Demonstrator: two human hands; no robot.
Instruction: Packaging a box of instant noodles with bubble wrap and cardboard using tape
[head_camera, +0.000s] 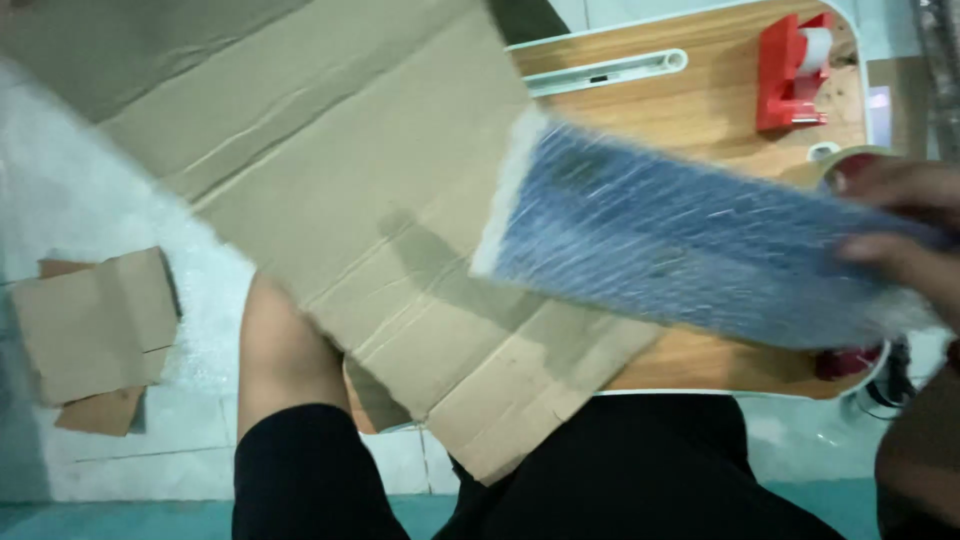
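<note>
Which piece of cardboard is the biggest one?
The large flattened cardboard sheet, spread from the table over the lap. The small cardboard pieces lie apart on the floor at left.

Single head cam, looking steeply down and close in over the wearer's lap. Frame holds the flattened cardboard sheet (350, 200), the wooden table (700, 100) at upper right, pale floor (80, 180) at left. Image is motion-blurred. No second view to overlap with.
</note>
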